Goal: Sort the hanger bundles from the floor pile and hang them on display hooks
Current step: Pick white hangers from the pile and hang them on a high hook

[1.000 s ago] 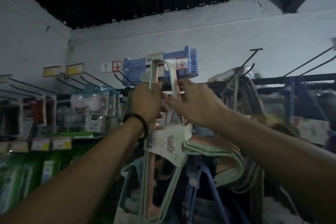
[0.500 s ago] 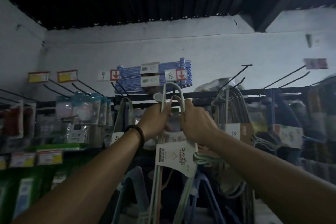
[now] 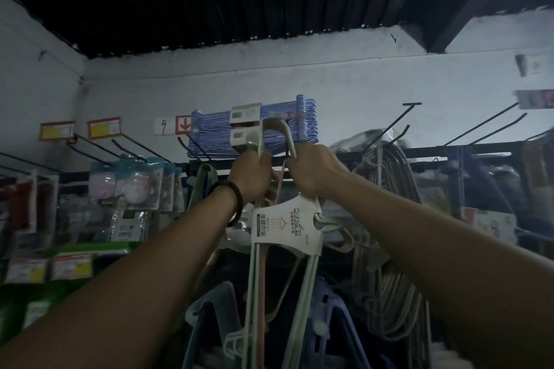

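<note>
Grips the bundle of pale green and pink plastic hangers in a white card sleeve (image 3: 286, 226) overhead, at rail height, in front of the stack of thin blue hangers (image 3: 302, 120). Clamps the left hand (image 3: 253, 178) round the necks on one side and the right hand (image 3: 314, 172) round the other, just above the sleeve. Cannot tell whether the curved tops already sit over the thin black display hook (image 3: 287, 156) glimpsed between the hands. Judged step: seating the bundle. Keep all tops aligned, thread them over the tip together, slide back toward the rail, let go only once the weight hangs free. Mind the white price tags (image 3: 245, 112) just beside the tops.
</note>
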`<move>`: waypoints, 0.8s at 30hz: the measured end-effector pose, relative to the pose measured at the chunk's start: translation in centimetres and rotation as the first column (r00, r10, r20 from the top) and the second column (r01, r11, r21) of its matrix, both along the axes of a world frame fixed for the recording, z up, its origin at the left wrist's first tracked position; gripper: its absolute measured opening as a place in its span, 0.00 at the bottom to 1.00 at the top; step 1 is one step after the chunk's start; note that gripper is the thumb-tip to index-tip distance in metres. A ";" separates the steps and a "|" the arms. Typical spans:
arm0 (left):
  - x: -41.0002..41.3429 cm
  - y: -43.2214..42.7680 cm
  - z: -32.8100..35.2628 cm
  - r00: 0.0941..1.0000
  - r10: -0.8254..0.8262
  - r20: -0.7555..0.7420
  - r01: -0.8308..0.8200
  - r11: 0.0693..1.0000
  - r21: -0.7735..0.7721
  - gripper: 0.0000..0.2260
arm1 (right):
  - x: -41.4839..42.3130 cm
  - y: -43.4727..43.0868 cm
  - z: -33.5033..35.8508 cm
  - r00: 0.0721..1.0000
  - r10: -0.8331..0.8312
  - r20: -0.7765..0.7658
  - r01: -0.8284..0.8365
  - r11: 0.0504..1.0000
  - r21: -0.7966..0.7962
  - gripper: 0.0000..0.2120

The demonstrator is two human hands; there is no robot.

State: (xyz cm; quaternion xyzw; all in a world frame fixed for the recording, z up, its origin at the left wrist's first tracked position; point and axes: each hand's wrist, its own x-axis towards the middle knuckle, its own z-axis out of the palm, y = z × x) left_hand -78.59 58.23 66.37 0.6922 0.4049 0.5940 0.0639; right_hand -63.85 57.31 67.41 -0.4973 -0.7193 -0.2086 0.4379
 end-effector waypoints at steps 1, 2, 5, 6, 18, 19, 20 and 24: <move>0.0 0.0 0.1 1.000 0.003 0.003 -0.003 0.999 0.035 0.21 | 0.0 0.0 0.1 1.000 0.015 -0.012 -0.014 1.000 0.024 0.11; -0.1 0.1 0.1 1.000 0.008 -0.001 -0.008 0.998 0.061 0.21 | 0.0 -0.1 0.0 0.999 0.028 -0.017 -0.028 0.998 0.052 0.10; 0.3 0.8 -0.1 0.999 0.015 -0.046 -0.011 0.995 0.096 0.21 | 0.4 0.6 -0.3 1.000 0.018 0.003 -0.018 0.996 0.085 0.06; 0.5 1.1 -0.1 0.998 0.018 -0.062 -0.012 0.995 0.099 0.21 | 0.6 1.0 -0.4 1.000 0.014 0.005 -0.015 0.996 0.092 0.06; 0.6 6.5 -1.0 0.917 0.327 -0.230 -0.301 0.943 0.141 0.21 | -0.1 5.3 -1.9 0.991 -0.062 -0.119 0.065 0.998 0.023 0.03; 0.4 6.9 -1.9 0.919 0.340 -0.198 -0.308 0.935 0.176 0.23 | -0.4 5.8 -2.0 0.989 -0.066 -0.134 0.070 0.997 0.025 0.03; 0.1 7.3 -3.0 0.914 0.354 -0.196 -0.309 0.924 0.227 0.27 | -0.7 6.4 -2.1 0.987 -0.064 -0.146 0.067 0.998 0.019 0.04; -0.6 8.5 -7.8 0.846 0.345 -0.406 -0.221 0.921 0.322 0.30 | -1.1 10.0 -3.4 0.959 -0.013 -0.284 -0.012 0.996 -0.084 0.04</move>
